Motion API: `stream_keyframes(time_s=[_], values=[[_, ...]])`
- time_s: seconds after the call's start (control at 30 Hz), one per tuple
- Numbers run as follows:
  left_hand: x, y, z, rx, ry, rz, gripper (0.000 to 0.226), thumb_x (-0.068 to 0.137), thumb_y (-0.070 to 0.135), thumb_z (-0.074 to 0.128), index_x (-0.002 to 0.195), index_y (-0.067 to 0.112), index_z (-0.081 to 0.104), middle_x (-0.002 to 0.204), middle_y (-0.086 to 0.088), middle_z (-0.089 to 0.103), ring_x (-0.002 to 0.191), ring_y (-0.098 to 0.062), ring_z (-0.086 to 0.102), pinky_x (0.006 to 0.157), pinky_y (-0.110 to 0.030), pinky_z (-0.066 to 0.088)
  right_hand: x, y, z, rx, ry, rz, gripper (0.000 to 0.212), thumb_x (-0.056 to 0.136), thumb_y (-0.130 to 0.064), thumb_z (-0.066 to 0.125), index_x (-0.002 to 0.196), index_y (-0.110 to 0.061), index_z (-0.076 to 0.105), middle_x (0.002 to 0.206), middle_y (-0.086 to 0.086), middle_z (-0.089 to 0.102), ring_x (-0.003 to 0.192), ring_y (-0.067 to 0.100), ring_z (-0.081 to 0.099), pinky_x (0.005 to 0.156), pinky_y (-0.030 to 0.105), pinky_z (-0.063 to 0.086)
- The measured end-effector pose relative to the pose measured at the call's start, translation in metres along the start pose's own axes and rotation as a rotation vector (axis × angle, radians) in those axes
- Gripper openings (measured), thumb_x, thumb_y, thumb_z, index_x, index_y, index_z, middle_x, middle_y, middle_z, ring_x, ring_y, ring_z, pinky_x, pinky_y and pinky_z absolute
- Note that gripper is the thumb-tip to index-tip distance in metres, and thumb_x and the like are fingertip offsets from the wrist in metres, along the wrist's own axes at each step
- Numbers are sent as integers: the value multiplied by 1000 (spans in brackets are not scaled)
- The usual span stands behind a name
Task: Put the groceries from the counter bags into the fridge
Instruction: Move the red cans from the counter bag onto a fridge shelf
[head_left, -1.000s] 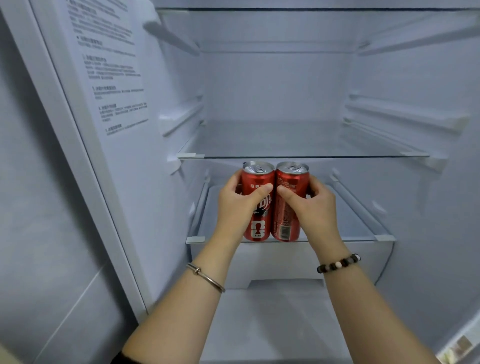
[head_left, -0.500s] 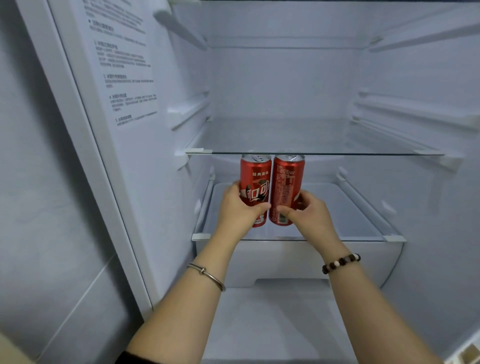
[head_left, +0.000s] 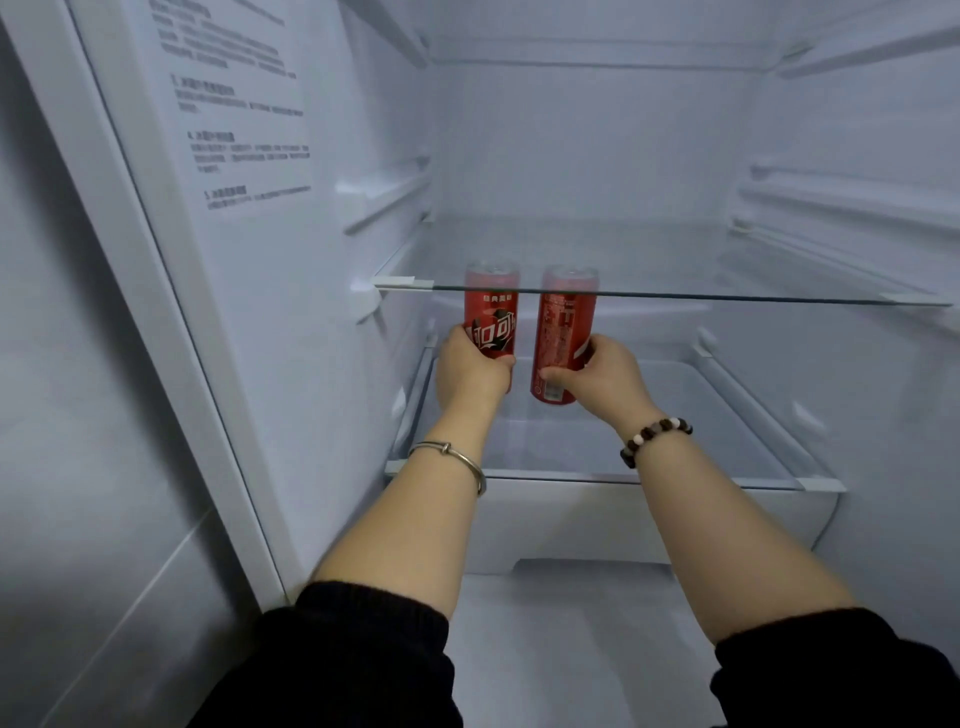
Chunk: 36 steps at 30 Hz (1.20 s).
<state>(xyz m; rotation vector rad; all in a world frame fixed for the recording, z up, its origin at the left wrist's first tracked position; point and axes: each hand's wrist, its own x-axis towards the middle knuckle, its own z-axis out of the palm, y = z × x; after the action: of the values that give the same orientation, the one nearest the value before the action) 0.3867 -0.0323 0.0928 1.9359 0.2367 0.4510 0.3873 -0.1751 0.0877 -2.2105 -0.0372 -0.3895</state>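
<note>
Two tall red soda cans are inside the open fridge, upright, over the lower glass shelf (head_left: 675, 457). My left hand (head_left: 470, 371) grips the left can (head_left: 491, 322) around its lower half. My right hand (head_left: 602, 376) holds the right can (head_left: 563, 338) from its right side, thumb across the front. A small gap separates the cans. Their tops show through the upper glass shelf (head_left: 727, 296). Whether the can bottoms rest on the lower shelf I cannot tell for the left one; the right one's bottom edge is visible low over the shelf.
The fridge's left inner wall (head_left: 249, 208) carries printed text. A white drawer (head_left: 571, 525) sits under the lower shelf. Shelf rails (head_left: 841, 208) run along the right wall. The upper shelf's front edge lies just above my hands.
Both hands have carried the cans deeper into the fridge, under the upper shelf. The cans, pressed together before, now stand slightly apart. My view has moved closer.
</note>
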Motion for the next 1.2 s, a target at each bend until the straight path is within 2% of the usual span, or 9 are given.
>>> stream_keyframes(time_s=[0.17,0.3,0.67,0.9,1.2], values=[[25,-9,1,8,79,-16,44,75,18,75,114,12,55,116,-9,64,104,-29,62,83,-35,51,24,5,11,-42,26,5,44,69,-30,81,100,-8,60,96,3,66,88,19,62,76,33,51],[36,-13,1,20,140,2,41,77,19,71,115,11,56,114,-10,64,104,-30,61,83,-34,49,36,2,23,-34,24,-2,44,70,-31,80,103,-9,61,100,3,66,91,18,63,77,30,51],[53,-15,7,75,164,-13,39,84,15,66,121,12,53,119,-9,63,109,-30,59,88,-35,47,59,-10,52,-35,36,-47,38,76,-26,76,106,-9,59,105,5,65,95,19,62,74,25,44],[67,-18,13,131,169,-36,30,88,12,61,116,7,55,115,-10,66,108,-28,61,80,-31,45,73,-8,63,-17,24,-69,38,78,-25,75,109,-9,59,108,4,66,98,18,62,78,24,46],[81,-25,19,147,146,-57,31,84,14,68,113,4,61,115,-14,66,108,-30,61,85,-36,48,88,-15,67,10,-46,-81,36,79,-21,75,110,-9,61,110,4,66,101,16,61,79,21,44]])
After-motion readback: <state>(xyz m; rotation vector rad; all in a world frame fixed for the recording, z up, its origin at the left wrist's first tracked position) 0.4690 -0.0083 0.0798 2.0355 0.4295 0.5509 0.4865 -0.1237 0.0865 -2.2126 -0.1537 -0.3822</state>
